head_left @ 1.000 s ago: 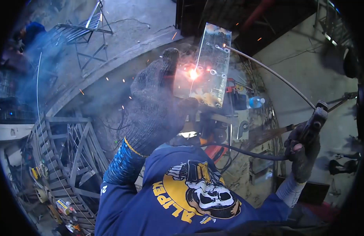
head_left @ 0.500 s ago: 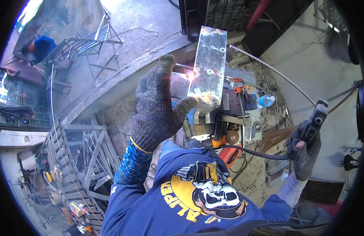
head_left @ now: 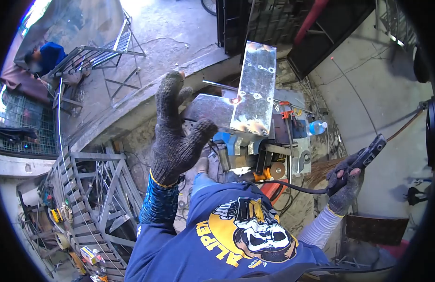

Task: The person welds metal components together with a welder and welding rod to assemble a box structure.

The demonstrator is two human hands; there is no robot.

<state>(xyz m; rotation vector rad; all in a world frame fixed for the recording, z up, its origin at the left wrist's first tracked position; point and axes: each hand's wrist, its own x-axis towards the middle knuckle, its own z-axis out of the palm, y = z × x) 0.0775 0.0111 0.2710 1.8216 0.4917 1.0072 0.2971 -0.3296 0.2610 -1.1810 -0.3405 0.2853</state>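
Note:
My left hand (head_left: pixel 176 131), in a dark knitted glove, is open with its fingers apart, just left of the metal pieces and not gripping them. A shiny galvanized steel box section (head_left: pixel 256 84) stands with holes and scorched ends. Against its left side meets a flat-topped metal piece (head_left: pixel 209 111), with a small glowing weld spot (head_left: pixel 235 100) at the joint. Off to the right, my gloved right hand (head_left: pixel 346 181) is closed around a welding electrode holder (head_left: pixel 369 152). A thin electrode (head_left: pixel 356 89) sticks up from it, its tip reddish and apart from the metal.
Behind the box section lie orange clamps (head_left: pixel 285 113) and a water bottle (head_left: pixel 317 127). An angle grinder (head_left: pixel 269 173) rests below it. A black cable (head_left: pixel 302 189) runs to the holder. Metal frames (head_left: pixel 100 188) stack at left; another person (head_left: pixel 50 56) works at upper left.
My left hand has drawn back left from the metal. My right hand has moved down and left, with the electrode tip farther from the joint. The bright glow there has shrunk.

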